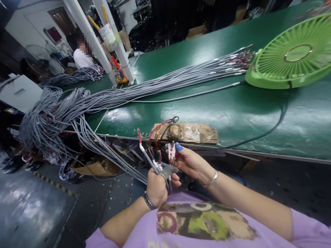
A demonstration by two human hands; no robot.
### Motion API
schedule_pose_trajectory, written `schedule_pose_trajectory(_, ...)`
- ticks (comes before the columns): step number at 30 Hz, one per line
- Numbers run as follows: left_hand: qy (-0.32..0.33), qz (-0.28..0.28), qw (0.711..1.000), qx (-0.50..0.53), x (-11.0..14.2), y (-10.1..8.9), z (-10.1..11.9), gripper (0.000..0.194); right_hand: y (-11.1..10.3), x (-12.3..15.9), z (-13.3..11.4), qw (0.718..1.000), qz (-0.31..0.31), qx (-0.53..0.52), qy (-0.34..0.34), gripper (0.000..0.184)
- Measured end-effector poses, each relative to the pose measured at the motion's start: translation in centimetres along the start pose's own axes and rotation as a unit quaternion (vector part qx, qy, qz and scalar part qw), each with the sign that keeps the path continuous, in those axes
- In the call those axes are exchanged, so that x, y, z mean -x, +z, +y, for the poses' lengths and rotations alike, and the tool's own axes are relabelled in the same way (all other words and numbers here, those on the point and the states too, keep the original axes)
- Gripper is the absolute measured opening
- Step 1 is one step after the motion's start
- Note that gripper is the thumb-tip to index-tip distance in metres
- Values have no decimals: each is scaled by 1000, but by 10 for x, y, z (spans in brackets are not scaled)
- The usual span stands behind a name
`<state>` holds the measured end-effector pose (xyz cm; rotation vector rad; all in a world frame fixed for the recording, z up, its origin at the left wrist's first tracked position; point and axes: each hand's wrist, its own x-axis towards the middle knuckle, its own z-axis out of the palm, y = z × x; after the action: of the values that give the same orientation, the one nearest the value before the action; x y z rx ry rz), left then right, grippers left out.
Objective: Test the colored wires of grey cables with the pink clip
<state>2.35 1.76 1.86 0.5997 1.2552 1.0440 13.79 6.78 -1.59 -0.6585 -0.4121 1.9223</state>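
My left hand (157,186) is closed round several grey cables (148,158). Their ends point up and away from me, with thin coloured wires coming out past white bands. Close beside it, my right hand (192,162) pinches a small pale pink and white plastic piece (171,153), perhaps a connector or clip, between thumb and fingers. Something blue covers the tip of one right-hand digit. A flat grey piece (167,170) shows between the two hands; its kind is unclear. Just beyond them, a worn wooden block (194,132) with red and black leads lies at the bench edge.
Across the green bench (212,110) runs a long bundle of grey cables (149,84), heaped and hanging over the left end. A green fan (297,53) lies at right with its black cord (276,127). White posts (121,53) rise behind. Another person (83,57) is at the back left.
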Motion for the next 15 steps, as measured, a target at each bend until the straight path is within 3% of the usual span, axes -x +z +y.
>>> schedule_pose_trajectory(4,3,-5,1000,4,3,-2,1,48,0,1,2,999,25,-15,34,30)
schedule_pose_trajectory(8,14,-6,1000,19,9,-5,2,45,0,3,0,998,5,-5,64,36)
schedule_pose_trajectory(15,29,12,999,32,8,-8,-1,45,0,1,-4,998,-5,31,48,23)
